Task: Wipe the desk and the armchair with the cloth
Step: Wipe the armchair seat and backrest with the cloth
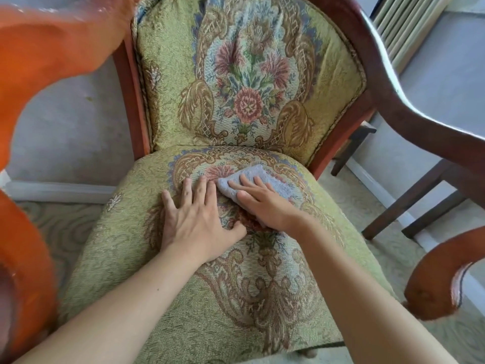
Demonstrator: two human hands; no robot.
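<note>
The armchair [126, 258] fills the view, with green floral upholstery and a reddish wooden frame. A small pale blue cloth [270, 179] lies on the middle of the seat cushion, toward the backrest. My right hand [265, 206] lies flat on top of the cloth, pressing it against the seat with fingers spread. My left hand [194, 219] rests flat on the bare seat fabric just left of the cloth, fingers apart and holding nothing. The desk is not in view.
Curved wooden armrests rise on the left [29, 264] and right [435, 282] of the seat. The dark legs of a wooden stand [409, 200] are on the floor at right. A pale wall and baseboard [57, 190] lie behind.
</note>
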